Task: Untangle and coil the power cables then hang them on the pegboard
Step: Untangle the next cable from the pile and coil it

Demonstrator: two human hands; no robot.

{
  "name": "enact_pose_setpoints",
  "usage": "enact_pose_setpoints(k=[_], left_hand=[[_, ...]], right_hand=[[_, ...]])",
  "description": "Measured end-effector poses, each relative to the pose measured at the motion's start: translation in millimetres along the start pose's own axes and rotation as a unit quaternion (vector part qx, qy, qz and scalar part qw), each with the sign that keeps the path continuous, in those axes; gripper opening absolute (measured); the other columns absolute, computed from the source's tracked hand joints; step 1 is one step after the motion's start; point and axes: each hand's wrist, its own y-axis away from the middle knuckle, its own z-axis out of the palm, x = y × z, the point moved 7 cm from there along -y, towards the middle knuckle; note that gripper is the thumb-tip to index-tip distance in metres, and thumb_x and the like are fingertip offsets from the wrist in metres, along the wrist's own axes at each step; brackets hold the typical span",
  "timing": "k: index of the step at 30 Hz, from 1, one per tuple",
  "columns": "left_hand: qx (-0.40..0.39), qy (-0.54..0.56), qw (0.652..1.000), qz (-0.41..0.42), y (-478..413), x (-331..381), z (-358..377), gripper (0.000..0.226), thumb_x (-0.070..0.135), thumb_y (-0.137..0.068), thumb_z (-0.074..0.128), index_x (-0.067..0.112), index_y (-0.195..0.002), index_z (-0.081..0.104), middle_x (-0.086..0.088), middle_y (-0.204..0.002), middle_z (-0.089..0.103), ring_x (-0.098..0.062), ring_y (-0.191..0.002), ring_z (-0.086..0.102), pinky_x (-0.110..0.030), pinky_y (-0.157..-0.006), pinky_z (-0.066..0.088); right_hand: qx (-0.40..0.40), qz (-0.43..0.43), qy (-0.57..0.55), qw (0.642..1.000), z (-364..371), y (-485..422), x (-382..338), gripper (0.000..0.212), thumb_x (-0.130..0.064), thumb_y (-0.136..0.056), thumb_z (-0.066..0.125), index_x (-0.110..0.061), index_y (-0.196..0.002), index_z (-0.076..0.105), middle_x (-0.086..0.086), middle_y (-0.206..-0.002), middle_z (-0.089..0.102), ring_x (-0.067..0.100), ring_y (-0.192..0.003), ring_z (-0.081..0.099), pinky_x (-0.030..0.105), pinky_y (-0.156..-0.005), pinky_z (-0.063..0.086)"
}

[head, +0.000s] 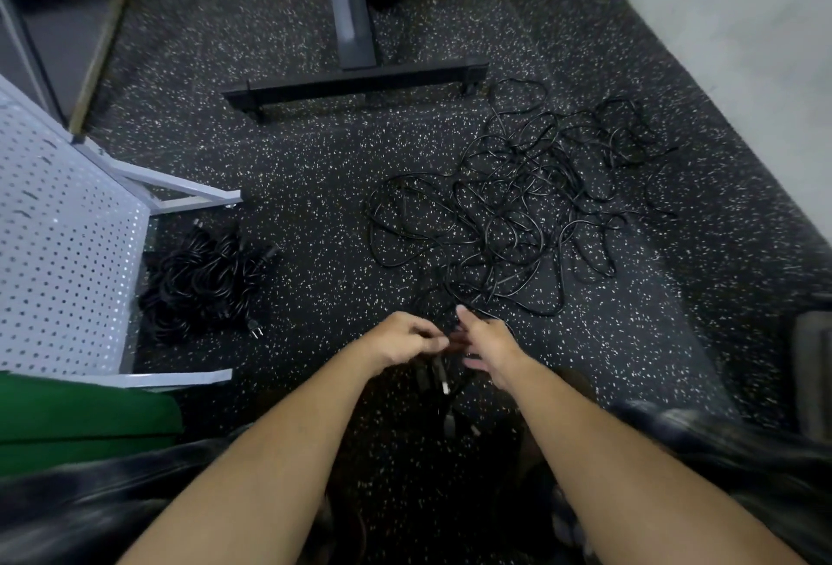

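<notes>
Inspected from my position: dark rubber floor [315, 186] below me, flecked with pale specks. Ahead, a black stand base [355, 85] lies flat on it, carrying a grey upright post [349, 1]. Pale grey wall [743, 24] at right. Green object [85, 416] at lower left, nature undetermined.

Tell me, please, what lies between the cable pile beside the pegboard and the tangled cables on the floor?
Nothing but bare speckled floor lies between the cable pile and the tangled cables, as the head view shows.
</notes>
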Motion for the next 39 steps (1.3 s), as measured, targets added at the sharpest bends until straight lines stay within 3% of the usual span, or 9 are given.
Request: enact_pose_setpoints(k=[4, 7, 13, 16, 20, 28, 33, 36, 39], left_hand=[[-0.041, -0.078, 0.996, 0.022, 21.4, 30.9, -5.5, 0.015, 0.049, -0.083, 0.084, 0.039, -0.094, 0.082, 0.015, -0.103, 0.076, -0.009, -0.108, 0.063, -0.028, -0.1, 0.044], [-0.025, -0.069, 0.997, 0.033, 40.2, 61.7, -20.5, 0.031, 0.055, -0.085, 0.08, 0.028, -0.101, 0.084, 0.009, -0.106, 0.078, -0.008, -0.103, 0.066, -0.026, -0.097, 0.047], [0.18, -0.19, 0.957, 0.125, 86.4, 131.7, -95.8, 0.028, 0.014, -0.098, 0.066, 0.018, -0.125, 0.074, -0.002, -0.117, 0.074, -0.016, -0.106, 0.067, -0.021, -0.086, 0.047], [0.185, -0.188, 0.947, 0.184, 105.0, 160.6, -113.0, 0.046, 0.011, -0.095, 0.072, 0.025, -0.138, 0.063, 0.0, -0.115, 0.07, -0.014, -0.095, 0.063, -0.02, -0.079, 0.046], [0.189, -0.168, 0.93, 0.265, 128.8, 194.2, -119.7, 0.025, 0.015, -0.092, 0.079, 0.025, -0.115, 0.073, 0.001, -0.098, 0.069, -0.013, -0.091, 0.062, -0.021, -0.083, 0.049], [0.224, -0.106, 0.905, 0.345, 186.7, 240.2, -153.3, 0.012, 0.015, -0.106, 0.058, 0.012, -0.103, 0.069, -0.001, -0.102, 0.078, -0.007, -0.091, 0.071, -0.025, -0.08, 0.053], [0.32, -0.061, 0.868, 0.375, 240.7, 266.4, -195.6, 0.014, 0.015, -0.109, 0.052, 0.013, -0.102, 0.063, -0.002, -0.087, 0.076, -0.015, -0.085, 0.075, -0.041, -0.087, 0.061], [0.339, -0.019, 0.849, 0.405, 260.5, 276.8, -218.4, 0.019, 0.017, -0.111, 0.048, 0.021, -0.103, 0.065, -0.006, -0.079, 0.066, -0.018, -0.07, 0.068, -0.047, -0.076, 0.064], [0.377, 0.015, 0.83, 0.411, 267.0, 280.4, -235.7, 0.022, 0.02, -0.111, 0.049, 0.022, -0.109, 0.071, 0.0, -0.071, 0.054, -0.013, -0.064, 0.055, -0.039, -0.065, 0.065]], right_hand=[[-0.019, -0.007, 0.032, 0.999, 0.4, 17.4, -38.3, 0.009, -0.007, -0.098, 0.066, 0.0, -0.098, 0.07, 0.013, -0.089, 0.072, 0.025, -0.08, 0.068, 0.035, -0.072, 0.058], [-0.007, -0.049, 0.1, 0.994, -5.7, 40.6, -77.8, 0.017, 0.003, -0.095, 0.054, -0.002, -0.088, 0.068, 0.015, -0.091, 0.069, 0.026, -0.072, 0.062, 0.039, -0.071, 0.055], [-0.03, -0.154, 0.175, 0.972, -27.4, 122.6, -169.6, 0.017, 0.006, -0.097, 0.047, 0.001, -0.1, 0.062, 0.015, -0.114, 0.072, 0.011, -0.043, 0.036, 0.025, -0.043, 0.027], [-0.083, -0.208, 0.205, 0.953, -30.2, 172.6, -210.3, 0.027, 0.001, -0.1, 0.047, 0.006, -0.108, 0.072, 0.007, -0.087, 0.064, 0.009, -0.049, 0.026, 0.021, -0.039, 0.023], [-0.14, -0.288, 0.205, 0.925, -24.3, 244.4, -264.4, 0.027, -0.009, -0.104, 0.048, 0.007, -0.102, 0.07, -0.004, -0.059, 0.053, 0.006, -0.041, 0.023, 0.019, -0.036, 0.018], [-0.182, -0.382, 0.15, 0.893, -37.2, 321.3, -316.4, 0.03, -0.006, -0.104, 0.049, 0.009, -0.118, 0.07, 0.0, -0.072, 0.049, 0.007, -0.045, 0.023, 0.021, -0.042, 0.017], [-0.064, -0.476, 0.16, 0.862, -64.8, 326.0, -332.6, 0.025, -0.021, -0.111, 0.049, -0.017, -0.115, 0.073, -0.003, -0.075, 0.05, 0.008, -0.049, 0.037, 0.027, -0.048, 0.048], [0.077, -0.538, 0.255, 0.8, -73.9, 322.3, -339.9, 0.023, -0.037, -0.107, 0.054, -0.025, -0.097, 0.071, -0.003, -0.067, 0.055, 0.013, -0.049, 0.047, 0.027, -0.045, 0.045], [0.115, -0.547, 0.254, 0.789, -67.3, 311.8, -344.4, 0.036, -0.05, -0.105, 0.052, -0.025, -0.088, 0.071, -0.002, -0.065, 0.06, 0.009, -0.048, 0.048, 0.026, -0.053, 0.041]])
